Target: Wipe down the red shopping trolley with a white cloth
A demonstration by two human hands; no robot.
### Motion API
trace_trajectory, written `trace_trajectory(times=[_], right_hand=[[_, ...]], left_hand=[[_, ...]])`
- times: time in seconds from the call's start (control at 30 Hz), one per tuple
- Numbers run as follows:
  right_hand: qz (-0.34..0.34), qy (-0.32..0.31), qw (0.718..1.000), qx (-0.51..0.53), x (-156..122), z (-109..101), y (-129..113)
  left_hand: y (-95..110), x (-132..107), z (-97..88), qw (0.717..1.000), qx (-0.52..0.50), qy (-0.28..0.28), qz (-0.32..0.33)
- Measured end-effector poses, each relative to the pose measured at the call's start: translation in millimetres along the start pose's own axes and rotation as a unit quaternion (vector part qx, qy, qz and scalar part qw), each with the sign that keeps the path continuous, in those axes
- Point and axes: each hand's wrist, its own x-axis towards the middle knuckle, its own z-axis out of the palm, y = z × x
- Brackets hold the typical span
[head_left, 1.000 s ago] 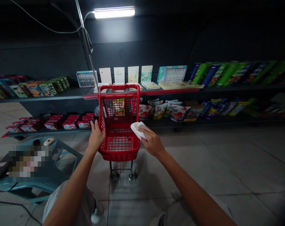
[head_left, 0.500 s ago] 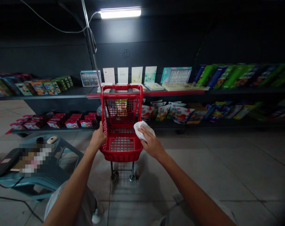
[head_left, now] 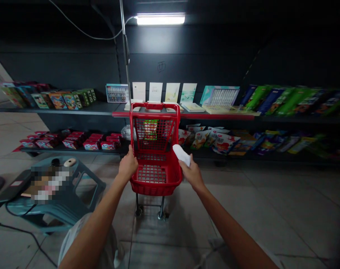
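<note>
A small red shopping cart (head_left: 155,189) with a plastic mesh basket stands in front of me. My left hand (head_left: 128,164) is closed on the left side rim of its basket, the index finger pointing up along it. On the opposite side, my right hand (head_left: 192,172) grips a folded white cloth (head_left: 182,154) between thumb and fingers. The cloth sits beside the basket's right rim; whether it touches the rim I cannot tell. Through the basket's mesh back, a green packet (head_left: 150,130) shows on the shelf behind.
Behind the cart runs a dark shelf (head_left: 102,107) with boxes, upright books (head_left: 155,92) and green packages (head_left: 287,101). Snack bags (head_left: 224,142) and red boxes (head_left: 92,142) fill the lower level. A teal stool (head_left: 56,213) holding several items stands left. A metal pole (head_left: 126,56) rises behind the cart.
The cart and shelves sit farther right in the view. My right hand has turned; the cloth, earlier spread under its fingers at the right rim, now appears narrower and edge-on. My left hand stays on the rim.
</note>
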Motion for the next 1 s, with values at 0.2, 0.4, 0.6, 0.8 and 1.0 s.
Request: trace_trajectory(times=[0.2, 0.4, 0.6, 0.8, 1.0], right_hand=[[0.094, 0.024, 0.990, 0.102, -1.0, -3.2, -12.7], [0.042, 0.137, 0.974, 0.174, 10.0, -10.2, -44.4], [0.050, 0.112, 0.940, 0.320, 30.0, 11.3, -52.0], [0.089, 0.015, 0.925, 0.368, 72.9, 75.5, -48.2], [0.142, 0.089, 0.971, 0.173, 160.2, 127.5, -35.9]], left_hand=[[5.6, -3.3, -1.1, 1.000, -0.009, 0.002, -0.001], [17.7, -7.6, -0.8, 1.000, -0.002, 0.009, -0.015], [24.6, -6.6, -9.7, 0.999, -0.023, 0.006, -0.031], [25.5, 20.1, -1.1, 0.987, -0.159, -0.013, -0.029], [33.3, 28.1, 20.9, 0.987, -0.159, -0.029, 0.005]])
